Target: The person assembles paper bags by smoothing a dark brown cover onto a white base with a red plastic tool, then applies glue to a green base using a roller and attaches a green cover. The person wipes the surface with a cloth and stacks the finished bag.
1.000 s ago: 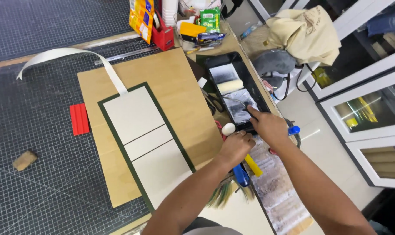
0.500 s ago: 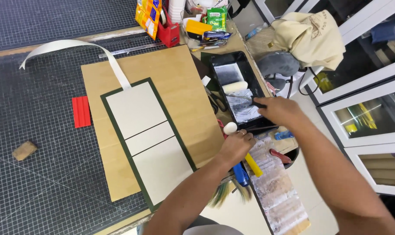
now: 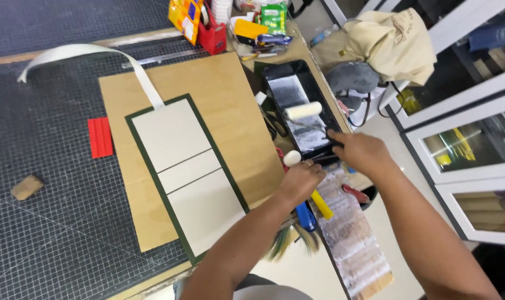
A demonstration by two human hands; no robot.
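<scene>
Hands meet at centre right of the frame, by the near end of a black tray. The right hand is curled closed at the tray's near edge, seemingly on the wire handle of the roller, whose pale sleeve lies across the glue-streaked tray bed above it; the grip itself is hidden under the knuckles. The left hand is a loose fist just below and left of it, with a small white foam tip poking up at its thumb side, and whether the fingers clasp its stem cannot be told. Below that fist lie a blue and a yellow tool handle and some brush bristles. Doing this step well probably means drawing the roller back and forth over the tray's ribbed slope so the sleeve loads evenly, steadying the tray with the other hand, and lifting only when nothing drips. The work lies at centre frame: a tan board on the gridded bench, carrying three pale panels framed in dark green, with a white strip curling off to the upper left. As for packages, a yellow-and-orange pack leans at top centre beside a red holder, a green pouch and a yellow flat pack sit right of them, and a red ribbed slab lies at left. A cork-coloured block rests at far left, a beige bag at upper right.
</scene>
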